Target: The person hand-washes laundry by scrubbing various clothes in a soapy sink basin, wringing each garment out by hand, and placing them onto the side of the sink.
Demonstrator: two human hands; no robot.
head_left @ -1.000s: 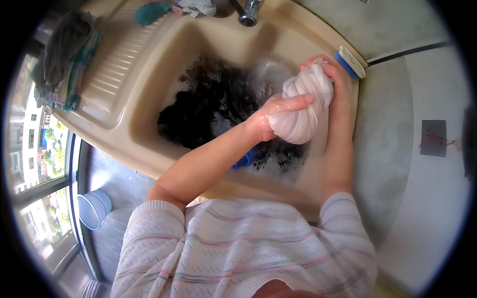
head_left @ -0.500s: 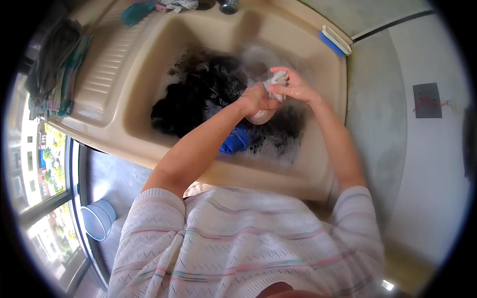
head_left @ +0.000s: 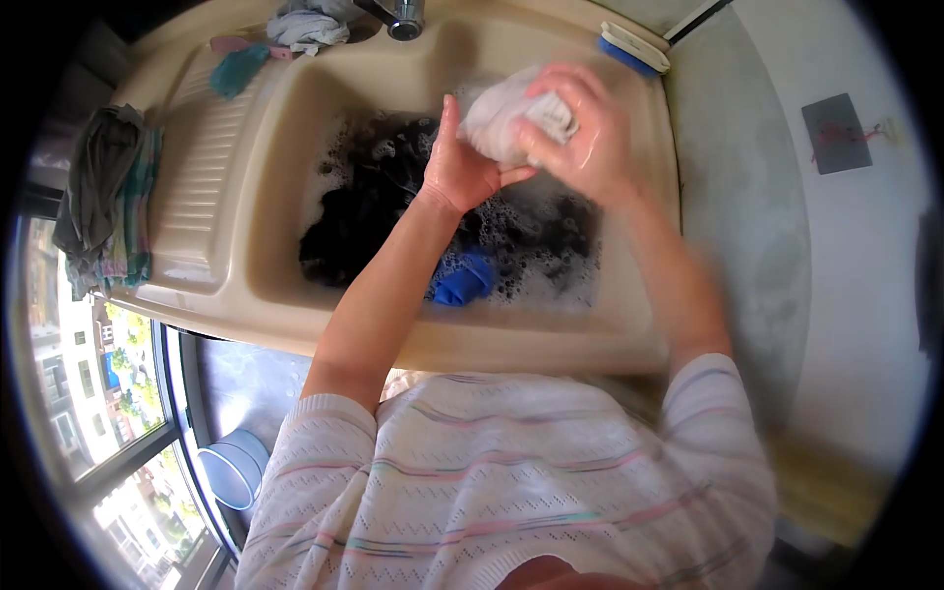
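Above the sink, my right hand [head_left: 593,136] is closed around one end of a bunched, wet white cloth [head_left: 497,113]. My left hand [head_left: 462,173] lies against the cloth's lower left side, thumb stretched up and apart, some fingers partly hidden under it. Below both hands, black clothes [head_left: 364,211] soak in sudsy dark water. A blue cloth [head_left: 464,280] pokes out of the water near the sink's front wall.
The beige sink [head_left: 270,211] has a ribbed drainboard [head_left: 192,197] at left. A faucet [head_left: 404,20] stands at the back, beside light cloths [head_left: 310,28]. A blue-and-white brush [head_left: 634,49] rests at the right corner. Grey cloths [head_left: 93,187] hang over the left edge; a blue bucket [head_left: 233,470] stands below.
Both hands have risen from low over the water with the white cloth, which now looks fuller. My left hand has loosened from its grip, its thumb now apart. The view has shifted slightly.
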